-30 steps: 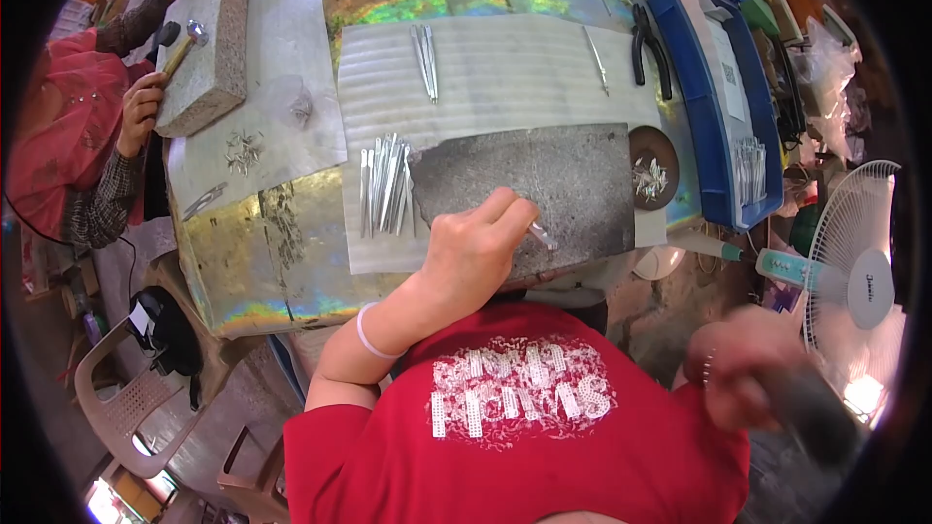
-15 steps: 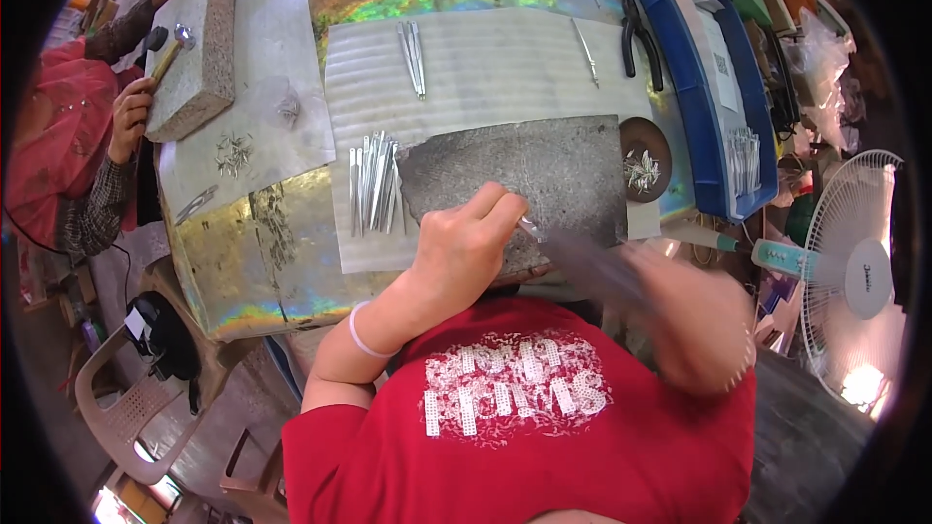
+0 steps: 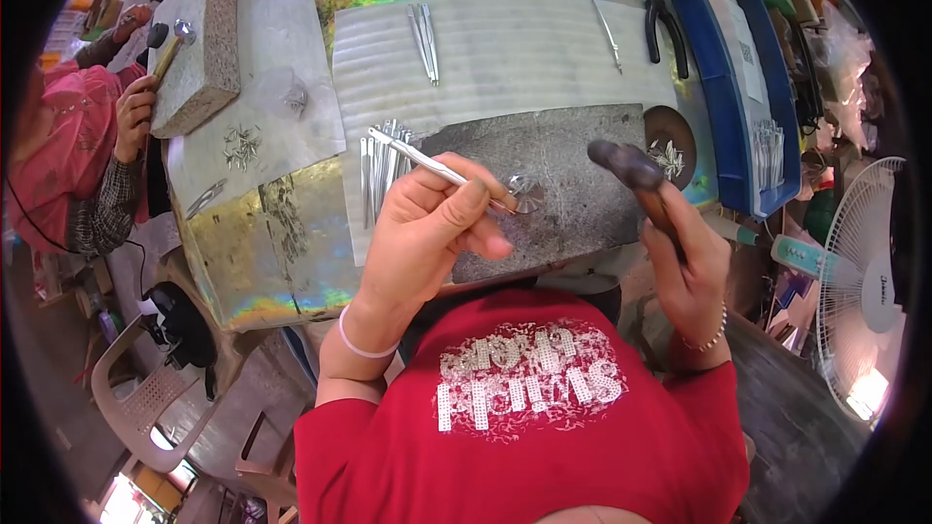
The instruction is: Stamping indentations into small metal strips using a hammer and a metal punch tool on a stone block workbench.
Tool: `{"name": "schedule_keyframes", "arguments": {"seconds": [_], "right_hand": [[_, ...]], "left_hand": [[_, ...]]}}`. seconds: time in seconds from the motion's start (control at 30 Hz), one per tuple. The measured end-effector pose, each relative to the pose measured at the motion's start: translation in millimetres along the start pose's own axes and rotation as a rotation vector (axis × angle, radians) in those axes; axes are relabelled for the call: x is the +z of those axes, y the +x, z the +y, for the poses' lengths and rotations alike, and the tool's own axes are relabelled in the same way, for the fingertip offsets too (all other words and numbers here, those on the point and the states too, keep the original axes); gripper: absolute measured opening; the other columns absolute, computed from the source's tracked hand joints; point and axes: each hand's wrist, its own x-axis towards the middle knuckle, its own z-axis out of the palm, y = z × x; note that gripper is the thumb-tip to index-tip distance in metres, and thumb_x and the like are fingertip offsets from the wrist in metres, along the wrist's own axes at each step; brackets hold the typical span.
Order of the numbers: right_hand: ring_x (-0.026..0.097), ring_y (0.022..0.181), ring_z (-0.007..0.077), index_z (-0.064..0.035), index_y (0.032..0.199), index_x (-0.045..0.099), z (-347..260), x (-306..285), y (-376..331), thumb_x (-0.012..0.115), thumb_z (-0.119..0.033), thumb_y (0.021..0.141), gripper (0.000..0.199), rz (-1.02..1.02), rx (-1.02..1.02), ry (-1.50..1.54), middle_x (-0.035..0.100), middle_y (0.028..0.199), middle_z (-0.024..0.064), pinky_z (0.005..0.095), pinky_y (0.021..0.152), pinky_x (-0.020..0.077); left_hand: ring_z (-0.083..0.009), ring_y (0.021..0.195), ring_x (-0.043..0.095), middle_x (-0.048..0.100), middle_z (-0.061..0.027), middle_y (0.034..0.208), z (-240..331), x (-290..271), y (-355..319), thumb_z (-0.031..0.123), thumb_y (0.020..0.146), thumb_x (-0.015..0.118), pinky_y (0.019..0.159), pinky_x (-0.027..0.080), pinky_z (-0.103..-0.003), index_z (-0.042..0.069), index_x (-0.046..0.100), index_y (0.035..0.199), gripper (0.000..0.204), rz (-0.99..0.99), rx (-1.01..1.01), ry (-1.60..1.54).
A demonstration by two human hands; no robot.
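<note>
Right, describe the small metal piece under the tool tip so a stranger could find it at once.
Start at the dark grey stone slab in the middle of the iridescent table. Near its centre, just past the left hand and at the tip of the thin metal tool that hand holds, lies a small silvery petal-shaped piece. Unlike the straight metal strips at the slab's left edge, it is short, rounded and alone.

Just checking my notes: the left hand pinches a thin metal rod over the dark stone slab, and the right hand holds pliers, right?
Not quite. The head view shows the right hand holding a hammer, not pliers. The left hand does pinch a thin metal rod over the dark stone slab.
</note>
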Motion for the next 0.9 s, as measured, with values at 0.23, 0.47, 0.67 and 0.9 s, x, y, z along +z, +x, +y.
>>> {"name": "schedule_keyframes", "arguments": {"seconds": [0.23,0.47,0.67,0.9], "right_hand": [[0.059,0.074,0.0341,-0.0055,0.126,0.051,37.9,34.2,7.2,0.059,0.0,0.083,0.044,0.004,0.01,-0.19,0.059,0.09,0.0155,0.0372,0.062,0.0466],[0.057,0.072,0.0322,-0.0078,0.124,0.053,39.4,39.6,2.8,0.063,0.0,0.078,0.048,-0.002,-0.005,-0.361,0.054,0.087,0.0124,0.0398,0.061,0.0455],[0.057,0.079,0.0314,-0.0048,0.119,0.056,34.5,40.1,1.8,0.067,-0.001,0.075,0.045,0.007,-0.086,-0.435,0.056,0.092,0.0123,0.0382,0.067,0.0476],[0.061,0.078,0.0216,-0.0001,0.098,0.061,-3.3,37.8,2.6,0.069,0.002,0.074,0.026,-0.196,0.016,0.423,0.059,0.088,0.011,0.0299,0.068,0.0487]], "left_hand": [[-0.0153,0.067,0.067,0.063,-0.0152,0.094,-5.1,-2.9,1.8,0.015,0.097,0.049,0.058,0.056,-0.022,-0.001,0.056,0.099,0.017,-0.071,-0.063,-0.237],[-0.0145,0.064,0.066,0.064,-0.0139,0.092,-6.7,2.0,0.6,0.016,0.096,0.051,0.054,0.054,-0.021,-0.001,0.056,0.099,0.017,-0.04,-0.083,-0.211],[-0.0133,0.056,0.063,0.065,-0.0102,0.081,-5.4,14.4,-2.5,0.013,0.093,0.058,0.05,0.051,-0.021,0.001,0.056,0.099,0.013,-0.001,-0.19,-0.134],[-0.0117,0.056,0.061,0.064,-0.0075,0.078,-5.8,30.4,0.6,0.006,0.087,0.064,0.051,0.051,-0.021,0.002,0.054,0.097,0.015,-0.021,-0.226,-0.092]]}}
